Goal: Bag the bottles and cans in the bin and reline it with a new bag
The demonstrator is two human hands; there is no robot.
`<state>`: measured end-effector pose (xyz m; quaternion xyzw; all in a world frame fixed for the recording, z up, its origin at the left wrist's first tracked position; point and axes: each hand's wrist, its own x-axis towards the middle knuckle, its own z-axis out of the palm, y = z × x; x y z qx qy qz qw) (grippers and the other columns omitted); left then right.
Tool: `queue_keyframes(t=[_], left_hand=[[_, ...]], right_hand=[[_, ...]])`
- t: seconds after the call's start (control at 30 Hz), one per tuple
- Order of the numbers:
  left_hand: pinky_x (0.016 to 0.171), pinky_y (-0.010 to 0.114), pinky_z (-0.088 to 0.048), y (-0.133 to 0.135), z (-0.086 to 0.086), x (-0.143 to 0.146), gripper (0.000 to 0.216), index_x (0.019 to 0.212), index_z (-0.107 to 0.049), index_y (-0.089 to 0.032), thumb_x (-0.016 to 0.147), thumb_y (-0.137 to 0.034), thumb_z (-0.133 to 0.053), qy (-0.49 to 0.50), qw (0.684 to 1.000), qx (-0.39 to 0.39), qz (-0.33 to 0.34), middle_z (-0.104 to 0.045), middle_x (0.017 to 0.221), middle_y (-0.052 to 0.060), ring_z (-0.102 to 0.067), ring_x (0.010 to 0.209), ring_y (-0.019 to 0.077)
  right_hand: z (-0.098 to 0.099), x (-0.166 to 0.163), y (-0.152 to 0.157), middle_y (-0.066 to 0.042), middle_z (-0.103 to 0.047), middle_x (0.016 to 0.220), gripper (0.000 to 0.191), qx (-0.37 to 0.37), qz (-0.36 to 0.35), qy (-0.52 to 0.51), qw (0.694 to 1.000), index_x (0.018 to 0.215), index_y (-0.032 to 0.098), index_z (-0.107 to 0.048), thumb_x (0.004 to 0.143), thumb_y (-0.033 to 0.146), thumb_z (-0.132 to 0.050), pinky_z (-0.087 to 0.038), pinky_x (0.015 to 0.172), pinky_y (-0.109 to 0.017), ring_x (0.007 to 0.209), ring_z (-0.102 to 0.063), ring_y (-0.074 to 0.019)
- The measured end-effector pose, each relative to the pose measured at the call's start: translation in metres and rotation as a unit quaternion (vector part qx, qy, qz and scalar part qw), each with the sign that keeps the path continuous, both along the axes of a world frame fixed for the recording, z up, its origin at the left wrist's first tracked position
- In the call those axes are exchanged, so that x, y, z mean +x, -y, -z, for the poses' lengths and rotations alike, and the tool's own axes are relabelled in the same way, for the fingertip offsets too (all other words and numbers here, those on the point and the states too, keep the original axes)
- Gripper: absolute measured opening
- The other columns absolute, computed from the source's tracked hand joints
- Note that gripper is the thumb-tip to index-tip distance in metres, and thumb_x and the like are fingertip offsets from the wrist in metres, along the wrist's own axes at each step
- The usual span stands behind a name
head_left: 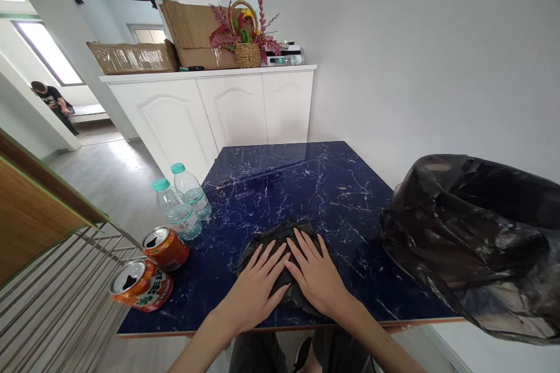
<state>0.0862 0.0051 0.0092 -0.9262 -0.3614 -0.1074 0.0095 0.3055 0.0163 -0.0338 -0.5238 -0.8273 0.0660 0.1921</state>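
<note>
A bunched black plastic bag (286, 232) lies near the front edge of the dark blue marbled table (280, 186). Both palms rest on top of it. My left hand (258, 285) is laid flat with fingers outstretched over its left part. Beside it, my right hand (314, 274) is spread over the right part, the two thumbs and index fingers close together. Neither hand is wrapped round the bag. What the bag contains, if anything, is hidden.
At the table's left stand two opened orange cans (146, 285) and two water bottles (177, 210) with teal caps. A bin lined with a black bag (464, 233) is on the right. A wire rack (65, 297) is at left; behind, a white cabinet (175, 111) holds cardboard boxes. Someone is far left.
</note>
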Motion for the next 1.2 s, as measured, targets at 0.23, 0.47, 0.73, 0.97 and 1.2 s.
queue_keyframes(t=[0.23, 0.47, 0.73, 0.97, 1.2], left_hand=[[0.129, 0.055, -0.038, 0.012, -0.011, -0.038, 0.067, 0.172, -0.025, -0.032, 0.111, -0.044, -0.052, 0.010, 0.999, -0.029, -0.008, -0.037, 0.174, 0.005, -0.034, 0.162, 0.0293], [0.127, 0.053, -0.043, 0.022, -0.015, -0.061, 0.071, 0.167, -0.039, -0.031, 0.104, -0.047, -0.066, 0.058, 0.997, -0.056, -0.008, -0.050, 0.167, 0.008, -0.047, 0.155, 0.0296], [0.114, 0.049, -0.051, 0.017, -0.025, -0.053, 0.047, 0.143, -0.064, -0.029, 0.100, -0.047, -0.070, 0.094, 0.990, -0.099, -0.029, -0.073, 0.139, 0.009, -0.069, 0.129, 0.0300], [0.063, 0.028, -0.049, 0.011, -0.033, -0.018, 0.033, 0.099, -0.064, -0.026, 0.113, -0.043, -0.040, 0.220, 0.938, -0.194, -0.183, -0.075, 0.080, -0.001, -0.075, 0.070, 0.0222], [0.069, 0.032, -0.057, -0.026, -0.015, 0.000, 0.025, 0.119, -0.063, -0.022, 0.111, -0.032, -0.042, 0.196, 0.943, -0.098, -0.250, -0.081, 0.096, 0.007, -0.081, 0.084, 0.0273]], right_hand=[[-0.023, 0.011, 0.019, -0.009, -0.022, 0.178, 0.064, -0.005, -0.023, -0.037, 0.999, 0.171, 0.024, -0.032, 0.114, 0.054, -0.036, -0.024, 0.132, -0.066, 0.166, -0.018, -0.0335], [-0.032, 0.040, 0.062, -0.005, -0.041, 0.172, 0.060, -0.013, -0.175, -0.055, 0.983, 0.165, 0.030, -0.045, 0.107, 0.040, -0.061, -0.034, 0.131, -0.061, 0.162, -0.032, -0.0327], [-0.039, 0.051, 0.052, -0.006, -0.083, 0.104, 0.039, -0.101, -0.062, -0.185, 0.976, 0.115, 0.026, -0.073, 0.115, 0.035, -0.035, -0.066, 0.093, -0.044, 0.104, -0.080, -0.0272], [-0.059, 0.043, 0.057, -0.012, -0.069, 0.142, 0.038, 0.101, 0.094, -0.212, 0.968, 0.148, 0.030, -0.054, 0.111, 0.037, -0.046, -0.058, 0.109, -0.057, 0.136, -0.065, -0.0358], [-0.033, -0.001, 0.029, -0.007, -0.034, 0.176, 0.060, 0.079, -0.036, -0.047, 0.995, 0.170, 0.029, -0.033, 0.113, 0.044, -0.044, -0.029, 0.130, -0.072, 0.164, -0.024, -0.0387]])
